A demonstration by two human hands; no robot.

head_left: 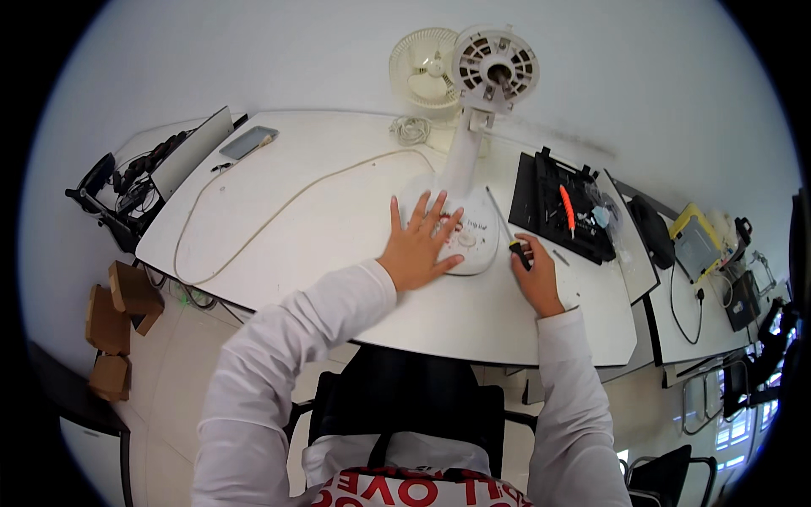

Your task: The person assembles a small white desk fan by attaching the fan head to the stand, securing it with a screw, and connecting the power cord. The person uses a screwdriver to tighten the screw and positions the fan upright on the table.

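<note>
A white table fan without its grille and blades stands before me, its bare motor housing [495, 69] facing me on top of a white neck [464, 160]. My left hand [416, 252] lies with spread fingers on the printed fan base [479, 253] and covers part of it. Right of the base, my right hand [538, 280] has its fingers curled round the black and yellow handle of a screwdriver [518, 251]. Its thin shaft slants up and left, beside the base and close to the tabletop.
On the white table [279, 253], an open black tool case [583, 237] holds an orange-handled tool [567, 209]. A second fan [422, 72] stands behind. A pale cord [296, 199] loops leftward near a grey tray [248, 142]. Cardboard boxes [108, 321] sit on the floor.
</note>
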